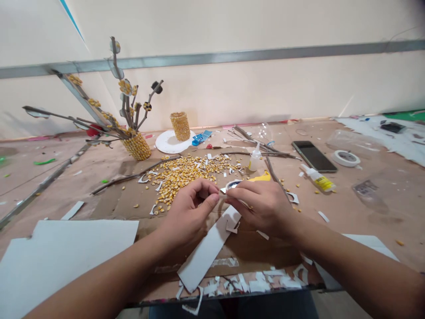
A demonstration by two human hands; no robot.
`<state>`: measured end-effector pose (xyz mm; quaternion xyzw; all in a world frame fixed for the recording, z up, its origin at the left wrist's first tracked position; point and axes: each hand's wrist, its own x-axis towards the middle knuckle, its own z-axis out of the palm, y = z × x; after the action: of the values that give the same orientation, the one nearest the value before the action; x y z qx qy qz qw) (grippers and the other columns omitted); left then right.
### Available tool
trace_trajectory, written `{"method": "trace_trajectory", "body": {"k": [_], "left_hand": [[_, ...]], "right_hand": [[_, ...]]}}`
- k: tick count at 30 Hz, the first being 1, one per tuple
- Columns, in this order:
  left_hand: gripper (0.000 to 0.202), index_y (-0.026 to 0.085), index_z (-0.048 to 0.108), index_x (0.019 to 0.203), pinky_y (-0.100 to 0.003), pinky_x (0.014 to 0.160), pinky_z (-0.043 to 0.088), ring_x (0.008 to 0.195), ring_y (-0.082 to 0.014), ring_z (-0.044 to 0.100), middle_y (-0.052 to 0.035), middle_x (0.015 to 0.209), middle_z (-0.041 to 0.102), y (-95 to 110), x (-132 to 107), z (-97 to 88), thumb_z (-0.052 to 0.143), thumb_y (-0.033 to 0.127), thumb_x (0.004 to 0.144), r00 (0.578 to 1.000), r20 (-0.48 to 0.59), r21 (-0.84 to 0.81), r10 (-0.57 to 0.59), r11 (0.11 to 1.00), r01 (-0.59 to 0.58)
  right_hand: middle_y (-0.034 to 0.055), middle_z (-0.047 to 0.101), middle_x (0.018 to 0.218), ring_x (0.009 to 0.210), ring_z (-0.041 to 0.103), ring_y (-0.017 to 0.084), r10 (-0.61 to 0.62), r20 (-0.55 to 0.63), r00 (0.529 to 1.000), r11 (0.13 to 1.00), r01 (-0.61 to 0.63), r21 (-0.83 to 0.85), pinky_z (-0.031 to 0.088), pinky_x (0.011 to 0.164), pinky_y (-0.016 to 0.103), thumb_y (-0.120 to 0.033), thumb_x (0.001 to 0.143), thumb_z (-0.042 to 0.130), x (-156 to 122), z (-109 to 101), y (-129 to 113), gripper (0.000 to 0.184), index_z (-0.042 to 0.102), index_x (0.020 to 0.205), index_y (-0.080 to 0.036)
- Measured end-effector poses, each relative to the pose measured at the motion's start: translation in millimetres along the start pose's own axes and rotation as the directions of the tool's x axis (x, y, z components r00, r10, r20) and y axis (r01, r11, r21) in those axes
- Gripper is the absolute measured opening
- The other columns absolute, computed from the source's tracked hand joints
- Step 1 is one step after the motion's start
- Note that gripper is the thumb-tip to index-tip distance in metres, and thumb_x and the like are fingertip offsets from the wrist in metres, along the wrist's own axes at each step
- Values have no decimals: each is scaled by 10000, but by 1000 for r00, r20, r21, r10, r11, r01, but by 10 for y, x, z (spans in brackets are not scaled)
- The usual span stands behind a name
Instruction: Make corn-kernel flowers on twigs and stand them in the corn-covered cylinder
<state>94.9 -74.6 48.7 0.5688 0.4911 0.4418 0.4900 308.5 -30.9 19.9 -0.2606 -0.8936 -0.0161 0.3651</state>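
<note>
My left hand [191,208] and my right hand [262,204] meet over the middle of the table, fingertips pinched together. Between them is a small whitish piece [223,190], perhaps paper or card; the fingers hide most of it. Just beyond the right fingers lies a roll of tape [232,184], partly covered, beside a yellow object [262,177]. Loose corn kernels [186,173] are heaped past my left hand. Below both hands, a long white strip of card [207,252] rests at a slant on brown cardboard [265,252].
A kernel-covered pot [137,147] with decorated twigs stands at back left. Another kernel-covered cup [180,126] sits on a white disc [162,142]. Glue bottles [255,158], a phone [314,156] and a tape roll [346,158] lie rightward. Paper scraps [259,283] litter the near edge.
</note>
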Motion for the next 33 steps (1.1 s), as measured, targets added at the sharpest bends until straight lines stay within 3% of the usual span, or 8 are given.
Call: {"method": "trace_trajectory", "body": {"k": [4, 11, 17, 24, 33], "left_hand": [[380, 203, 571, 1158, -303, 844, 546, 925, -150, 669, -40, 1078, 679, -24, 16, 20, 616, 21, 827, 996, -79, -184, -35, 983, 20], [196, 156, 598, 1069, -323, 893, 619, 890, -157, 777, -61, 953, 769, -10, 67, 82, 606, 24, 923, 970, -80, -279, -231, 939, 201], [151, 141, 670, 1005, -309, 834, 646, 836, -177, 803, -56, 864, 796, 45, 43, 146, 698, 41, 896, 941, -56, -265, -335, 913, 310], [170, 150, 718, 1081, -327, 876, 644, 933, -203, 790, -80, 967, 801, -70, -32, 140, 735, 157, 912, 982, -8, -110, -188, 976, 187], [198, 157, 710, 1127, -327, 896, 631, 950, -191, 775, -82, 1020, 798, -150, -45, 135, 711, 176, 930, 991, 34, -84, -133, 987, 135]], "right_hand": [[60, 764, 893, 717, 675, 149, 18, -71, 997, 1000, -18, 3, 448, 648, 269, -219, 1018, 646, 10, -46, 0, 104, 734, 996, -169], [80, 720, 1037, 634, 588, 101, 35, -85, 996, 998, -39, -53, 432, 606, 256, -215, 1010, 645, 9, -58, -38, 122, 762, 1002, -183], [79, 750, 1054, 760, 672, 150, 54, -2, 999, 992, -54, -113, 430, 646, 275, -221, 1012, 615, -18, -48, -76, 147, 755, 979, -188], [65, 754, 1025, 731, 642, 150, 91, 65, 994, 989, -83, -120, 404, 638, 292, -225, 1015, 597, -17, -25, -107, 167, 754, 968, -192], [57, 754, 994, 706, 639, 157, 107, 48, 993, 987, -100, -122, 378, 614, 309, -227, 1015, 604, -19, 4, -118, 175, 761, 955, -179]]}}
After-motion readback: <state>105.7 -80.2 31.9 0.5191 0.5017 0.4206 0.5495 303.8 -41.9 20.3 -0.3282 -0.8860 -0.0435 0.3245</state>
